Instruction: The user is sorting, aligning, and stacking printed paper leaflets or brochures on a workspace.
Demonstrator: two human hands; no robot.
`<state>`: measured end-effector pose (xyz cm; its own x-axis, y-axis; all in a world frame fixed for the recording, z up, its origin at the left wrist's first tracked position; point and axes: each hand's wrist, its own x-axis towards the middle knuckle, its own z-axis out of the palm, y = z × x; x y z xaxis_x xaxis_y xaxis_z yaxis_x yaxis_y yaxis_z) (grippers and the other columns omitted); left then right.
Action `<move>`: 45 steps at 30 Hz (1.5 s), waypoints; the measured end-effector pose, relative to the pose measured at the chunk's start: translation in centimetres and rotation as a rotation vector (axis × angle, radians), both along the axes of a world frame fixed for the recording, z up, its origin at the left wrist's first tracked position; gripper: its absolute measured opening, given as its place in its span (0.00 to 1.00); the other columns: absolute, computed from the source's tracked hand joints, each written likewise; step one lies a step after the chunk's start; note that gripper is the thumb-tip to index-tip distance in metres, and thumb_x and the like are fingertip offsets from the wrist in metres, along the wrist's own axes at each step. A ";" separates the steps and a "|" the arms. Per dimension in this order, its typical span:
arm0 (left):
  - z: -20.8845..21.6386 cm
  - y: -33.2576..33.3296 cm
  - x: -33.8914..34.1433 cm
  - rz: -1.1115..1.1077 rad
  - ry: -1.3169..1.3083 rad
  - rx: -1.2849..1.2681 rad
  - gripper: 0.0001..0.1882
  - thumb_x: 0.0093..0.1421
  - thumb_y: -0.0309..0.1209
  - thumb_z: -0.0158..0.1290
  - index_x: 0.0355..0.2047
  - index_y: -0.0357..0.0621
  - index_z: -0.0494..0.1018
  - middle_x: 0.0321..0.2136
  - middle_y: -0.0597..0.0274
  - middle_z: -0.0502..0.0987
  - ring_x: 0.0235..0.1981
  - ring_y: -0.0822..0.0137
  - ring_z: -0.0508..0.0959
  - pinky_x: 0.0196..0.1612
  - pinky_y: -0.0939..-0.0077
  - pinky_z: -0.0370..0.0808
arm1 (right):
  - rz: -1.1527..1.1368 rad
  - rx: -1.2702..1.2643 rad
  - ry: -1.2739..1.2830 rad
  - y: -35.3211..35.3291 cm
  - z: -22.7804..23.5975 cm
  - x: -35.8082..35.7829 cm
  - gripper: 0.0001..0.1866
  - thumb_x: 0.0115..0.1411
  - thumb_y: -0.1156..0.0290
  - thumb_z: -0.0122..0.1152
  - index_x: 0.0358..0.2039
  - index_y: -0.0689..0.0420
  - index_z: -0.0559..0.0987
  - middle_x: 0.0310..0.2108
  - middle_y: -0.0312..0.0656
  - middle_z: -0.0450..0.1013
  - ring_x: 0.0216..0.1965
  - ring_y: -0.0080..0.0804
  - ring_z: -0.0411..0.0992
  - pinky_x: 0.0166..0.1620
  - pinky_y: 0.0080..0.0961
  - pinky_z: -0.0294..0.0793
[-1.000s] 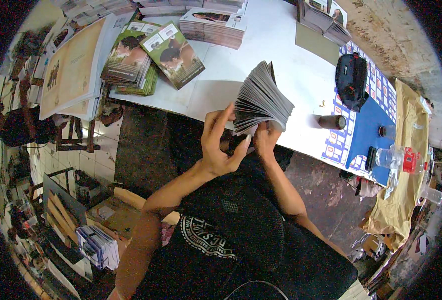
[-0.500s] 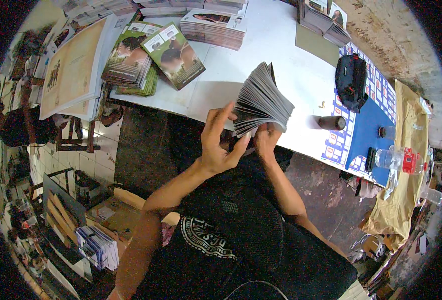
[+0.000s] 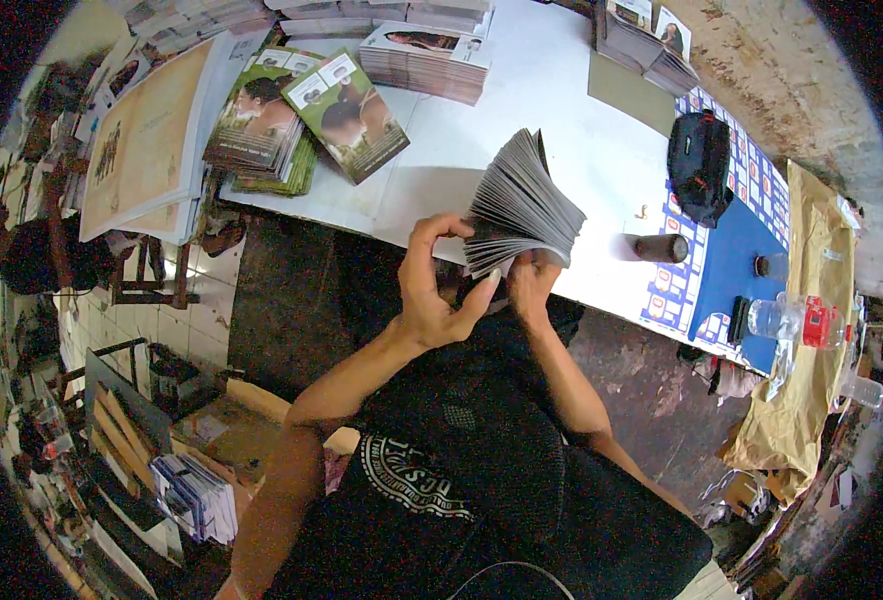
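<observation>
A fanned stack of thin grey-edged booklets or sheets is held up over the front edge of the white table. My right hand grips the stack from below at its lower right corner; part of its fingers is hidden behind it. At the left side, my left hand has its bent fingers against the page edges and its thumb at the lower edge. The pages spread apart toward the top. Left of the stack, a green-covered booklet leans over a pile of similar booklets.
Stacks of printed booklets line the far side, with large cream sheets at the left. On the right are a dark cylinder, a black pouch, a plastic bottle and brown wrapping paper.
My left fingers have bent more and slid slightly down along the page edges. The stack's top has dipped a little; my right hand keeps its grip.
</observation>
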<state>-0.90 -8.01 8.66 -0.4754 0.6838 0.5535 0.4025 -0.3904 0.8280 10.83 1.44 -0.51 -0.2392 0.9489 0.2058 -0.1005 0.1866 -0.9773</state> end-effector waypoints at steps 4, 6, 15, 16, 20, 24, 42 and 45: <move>0.9 0.1 -0.3 -0.025 0.076 -0.064 0.39 0.49 0.29 0.59 0.59 0.27 0.59 0.42 0.48 0.69 0.43 0.58 0.70 0.50 0.66 0.68 | -0.002 -0.041 -0.087 0.3 -0.7 0.9 0.36 0.59 0.70 0.57 0.63 0.71 0.54 0.56 0.50 0.66 0.56 0.37 0.65 0.62 0.33 0.59; 1.2 0.0 -0.2 -0.046 0.103 -0.099 0.41 0.49 0.29 0.59 0.61 0.25 0.57 0.41 0.49 0.68 0.43 0.59 0.69 0.51 0.67 0.66 | 0.010 0.032 -0.134 0.6 -2.1 1.2 0.37 0.59 0.67 0.57 0.62 0.72 0.54 0.57 0.52 0.65 0.58 0.39 0.63 0.65 0.34 0.55; -0.1 -0.3 -0.1 0.000 0.008 -0.028 0.36 0.47 0.28 0.59 0.56 0.28 0.61 0.43 0.49 0.67 0.47 0.57 0.69 0.55 0.66 0.65 | 0.004 -0.017 -0.062 0.3 -1.9 0.9 0.36 0.58 0.66 0.58 0.61 0.71 0.57 0.56 0.52 0.65 0.57 0.38 0.63 0.63 0.34 0.57; 0.3 -0.3 -0.4 0.043 0.123 -0.044 0.35 0.47 0.27 0.59 0.55 0.29 0.61 0.44 0.49 0.66 0.48 0.57 0.68 0.56 0.65 0.64 | 0.000 -0.017 -0.064 0.3 -1.3 0.7 0.36 0.58 0.66 0.58 0.61 0.71 0.57 0.56 0.52 0.65 0.57 0.38 0.63 0.63 0.34 0.57; -0.6 -0.1 -0.8 -0.092 0.039 -0.006 0.36 0.47 0.27 0.59 0.56 0.29 0.59 0.45 0.48 0.66 0.50 0.57 0.68 0.57 0.64 0.63 | -0.020 0.180 -0.079 0.7 0.2 0.0 0.34 0.63 0.57 0.58 0.59 0.70 0.60 0.53 0.50 0.66 0.54 0.37 0.65 0.60 0.32 0.61; 0.4 0.1 -0.4 -0.063 0.004 -0.019 0.37 0.47 0.28 0.59 0.57 0.28 0.59 0.44 0.49 0.67 0.47 0.57 0.69 0.55 0.65 0.64 | -0.007 0.058 -0.082 0.4 0.1 0.4 0.33 0.65 0.53 0.55 0.57 0.69 0.62 0.52 0.49 0.67 0.53 0.36 0.66 0.58 0.32 0.62; 0.8 0.2 -0.6 -0.070 0.064 -0.072 0.37 0.47 0.28 0.58 0.58 0.29 0.60 0.41 0.51 0.67 0.43 0.60 0.68 0.52 0.67 0.65 | -0.004 0.094 -0.136 0.5 0.5 0.5 0.27 0.63 0.61 0.57 0.55 0.68 0.65 0.52 0.48 0.65 0.53 0.37 0.65 0.58 0.33 0.61; 0.3 0.2 -0.4 -0.025 0.018 -0.038 0.35 0.47 0.27 0.59 0.56 0.31 0.60 0.42 0.51 0.67 0.45 0.60 0.68 0.53 0.67 0.64 | -0.001 0.072 -0.117 0.4 0.3 0.4 0.28 0.62 0.61 0.57 0.55 0.68 0.65 0.52 0.48 0.66 0.53 0.37 0.65 0.59 0.33 0.60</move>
<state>-1.33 -7.84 8.93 -0.4484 0.7161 0.5349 0.4082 -0.3683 0.8353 11.28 1.89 -0.17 -0.2646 0.9331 0.2436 0.0140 0.2563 -0.9665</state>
